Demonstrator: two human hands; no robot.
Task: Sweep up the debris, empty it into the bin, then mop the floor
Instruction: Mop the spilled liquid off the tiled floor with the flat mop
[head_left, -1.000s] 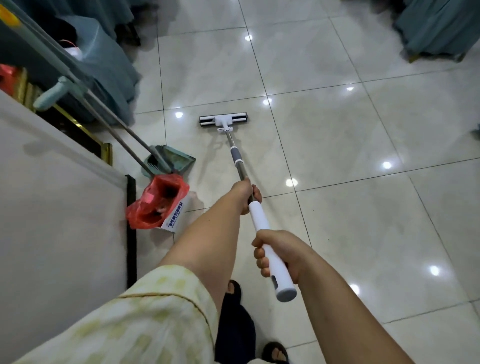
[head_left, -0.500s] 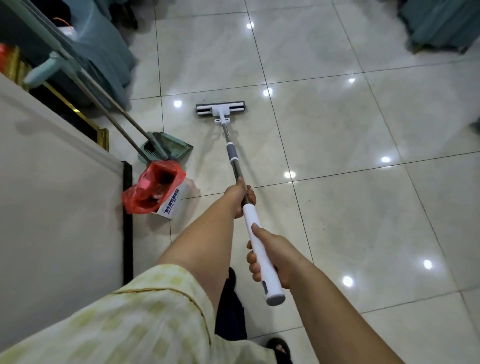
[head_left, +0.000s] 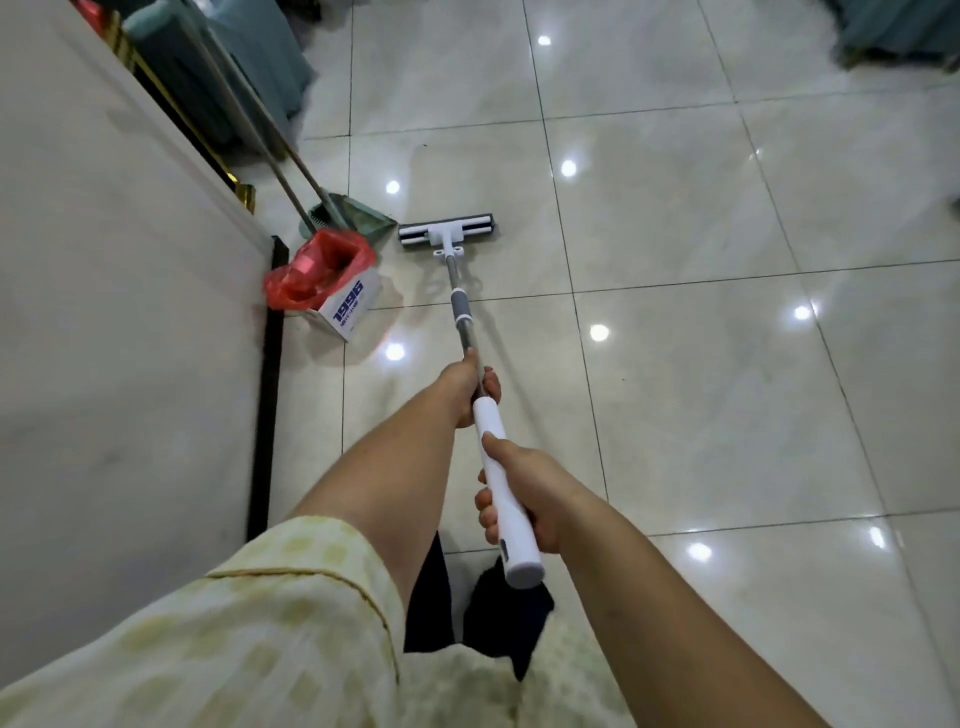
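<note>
A flat mop has its head (head_left: 445, 233) flat on the glossy tile floor (head_left: 701, 364), with a metal pole and a white handle (head_left: 503, 478) running back toward me. My left hand (head_left: 470, 384) grips the pole just above the white handle. My right hand (head_left: 524, 496) grips the white handle near its end. A white box lined with a red bag (head_left: 324, 273) serves as the bin, left of the mop head. A green dustpan (head_left: 353, 218) and broom lean behind the bin.
A pale counter or wall (head_left: 104, 312) with a dark edge strip runs along the left. Teal-draped furniture (head_left: 244, 62) stands at the back left and at the back right (head_left: 898, 26). My feet are below the handle.
The mop head has shifted right and closer to the bin and dustpan. The view has swung left, showing more of the counter. Both hands keep their grip.
</note>
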